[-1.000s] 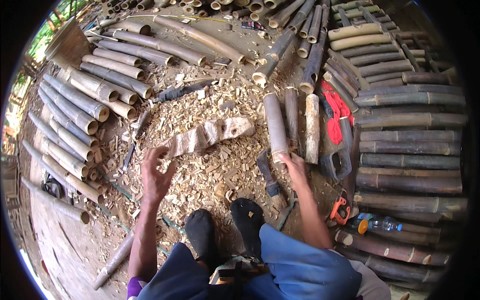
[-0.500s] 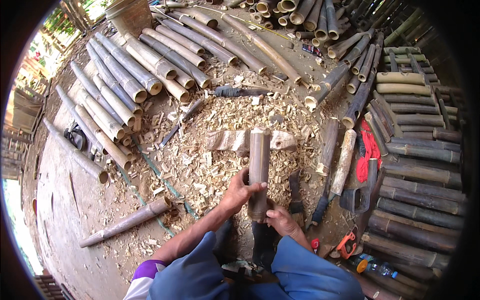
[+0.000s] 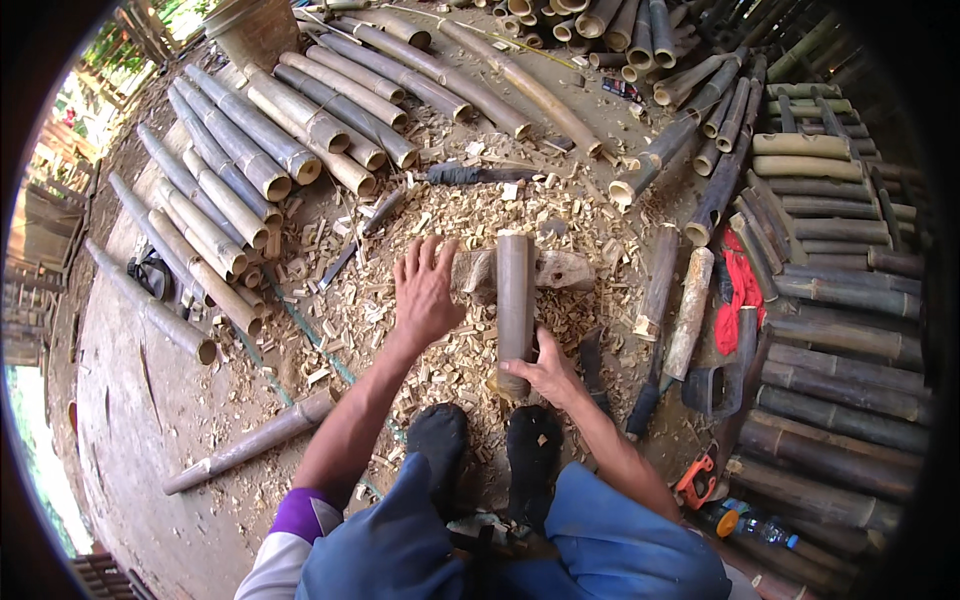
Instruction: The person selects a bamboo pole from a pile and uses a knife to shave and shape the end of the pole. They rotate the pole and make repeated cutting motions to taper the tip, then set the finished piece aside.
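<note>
A short piece of bamboo [image 3: 516, 300] leans across a rough wooden block [image 3: 566, 270] in front of me, its far end over the block. My right hand [image 3: 550, 372] grips its near end from the right side. My left hand [image 3: 428, 295] is open, palm down, with fingers spread, beside the left end of the block and partly covering it. Whether it touches the block I cannot tell. Wood chips [image 3: 480, 215] lie all around. Just short of the bamboo are my feet in dark socks [image 3: 436, 443].
Bamboo poles [image 3: 240, 120] lie in rows at the far left, with one pole [image 3: 250, 442] near my left forearm. More bamboo [image 3: 840, 345] is stacked at right. A dark-handled blade [image 3: 470, 175] lies beyond the block. An orange-handled tool [image 3: 696, 482] and a plastic bottle [image 3: 768, 530] are lower right.
My left hand has let go of the bamboo and moved up and left, its fingers spreading. The bamboo has moved forward onto the block, with my right hand still on its near end.
</note>
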`<state>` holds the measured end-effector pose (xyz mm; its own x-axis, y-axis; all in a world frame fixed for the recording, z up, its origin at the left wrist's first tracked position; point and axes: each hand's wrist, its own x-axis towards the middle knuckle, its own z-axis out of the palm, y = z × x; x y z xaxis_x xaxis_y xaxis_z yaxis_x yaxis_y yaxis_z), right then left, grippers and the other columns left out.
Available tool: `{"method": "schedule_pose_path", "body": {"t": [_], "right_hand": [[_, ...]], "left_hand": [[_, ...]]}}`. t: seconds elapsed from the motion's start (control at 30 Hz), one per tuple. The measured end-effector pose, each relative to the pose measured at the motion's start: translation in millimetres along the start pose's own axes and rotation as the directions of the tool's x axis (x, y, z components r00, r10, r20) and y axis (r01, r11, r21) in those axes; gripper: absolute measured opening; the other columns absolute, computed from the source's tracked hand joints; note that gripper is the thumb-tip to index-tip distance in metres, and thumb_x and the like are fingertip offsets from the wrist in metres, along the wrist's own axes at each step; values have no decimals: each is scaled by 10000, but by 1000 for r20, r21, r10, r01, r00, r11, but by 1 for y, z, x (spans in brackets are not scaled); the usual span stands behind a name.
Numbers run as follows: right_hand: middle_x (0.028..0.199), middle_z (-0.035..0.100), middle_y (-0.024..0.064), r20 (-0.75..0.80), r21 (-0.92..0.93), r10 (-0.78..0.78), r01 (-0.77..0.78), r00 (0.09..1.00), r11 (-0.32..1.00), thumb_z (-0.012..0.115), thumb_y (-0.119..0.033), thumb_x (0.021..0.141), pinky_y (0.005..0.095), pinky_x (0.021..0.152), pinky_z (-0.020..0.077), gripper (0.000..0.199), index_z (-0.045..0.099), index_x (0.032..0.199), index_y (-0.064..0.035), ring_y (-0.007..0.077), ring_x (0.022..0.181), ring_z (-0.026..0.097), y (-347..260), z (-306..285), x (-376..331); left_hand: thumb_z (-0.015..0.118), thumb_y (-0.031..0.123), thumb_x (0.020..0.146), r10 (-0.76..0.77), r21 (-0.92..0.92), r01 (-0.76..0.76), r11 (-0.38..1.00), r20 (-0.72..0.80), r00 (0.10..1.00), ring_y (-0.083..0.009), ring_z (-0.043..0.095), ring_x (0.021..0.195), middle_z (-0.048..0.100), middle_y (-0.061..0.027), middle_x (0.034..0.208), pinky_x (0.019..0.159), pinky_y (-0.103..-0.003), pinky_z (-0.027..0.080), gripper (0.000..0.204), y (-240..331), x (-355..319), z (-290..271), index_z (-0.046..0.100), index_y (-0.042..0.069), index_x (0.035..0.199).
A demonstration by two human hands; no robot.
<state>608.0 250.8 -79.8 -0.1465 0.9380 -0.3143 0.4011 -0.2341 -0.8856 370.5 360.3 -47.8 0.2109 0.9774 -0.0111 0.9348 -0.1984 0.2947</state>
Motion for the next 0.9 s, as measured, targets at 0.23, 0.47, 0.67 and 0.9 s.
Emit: {"method": "schedule_pose_path", "body": {"t": [0.23,0.47,0.67,0.9], "right_hand": [[1276,647,356,95,-207,256,-232,962,950,837,-485,822,486,1027,531,867,520,1319,151,438,1192,670,-17,18,12],[1255,614,383,76,-336,218,-181,973,924,828,-484,832,481,1033,515,874,510,1273,200,461,1209,633,4,22,-21],[1226,606,381,97,-353,243,-195,965,915,786,-496,873,496,1020,508,864,485,1290,198,476,1178,627,16,19,-24],[1182,631,382,15,-323,197,-181,980,929,798,-413,877,509,931,551,775,495,1247,196,486,1104,674,1,40,-20]], "left_hand": [[772,95,766,215,-138,-212,968,6,977,-328,452,1431,544,-140,1447,1184,-549,323,796,-55,18,30,466,84,1500],[732,60,737,284,-164,-288,944,-44,958,-370,484,1402,564,-176,1453,1185,-527,328,753,-40,-8,35,517,73,1459],[856,197,816,187,-277,-116,954,245,951,-386,417,1412,509,-208,1461,1199,-622,363,807,-41,35,22,475,81,1517],[644,58,845,80,-21,-83,996,-127,989,-392,411,1490,483,-199,1577,1206,-497,373,798,-73,177,6,370,77,1595]]}}
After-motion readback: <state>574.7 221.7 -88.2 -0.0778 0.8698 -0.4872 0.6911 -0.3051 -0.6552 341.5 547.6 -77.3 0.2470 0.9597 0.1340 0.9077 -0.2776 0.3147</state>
